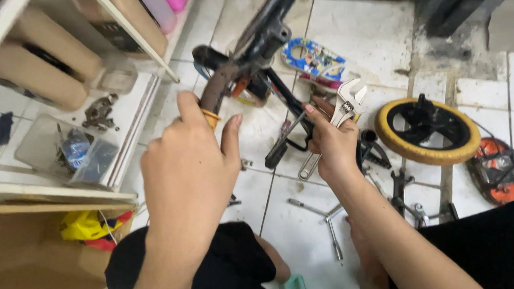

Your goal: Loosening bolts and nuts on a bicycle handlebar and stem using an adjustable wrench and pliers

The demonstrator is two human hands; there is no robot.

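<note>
Fingers (324, 114) above grimy white floor tiles (373, 35)

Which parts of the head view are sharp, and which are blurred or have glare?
Head view: even, soft light, weak shadows; the wrench in the right hand is sharp with slight shine on its jaw; the left hand is close, large and a little soft; the frame blurs toward the top edge.

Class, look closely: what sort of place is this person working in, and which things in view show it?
Probably a small bicycle repair spot on a tiled floor: an adjustable wrench in the right hand, a small yellow-tyred wheel, and a dark bike frame under the left hand.
</note>
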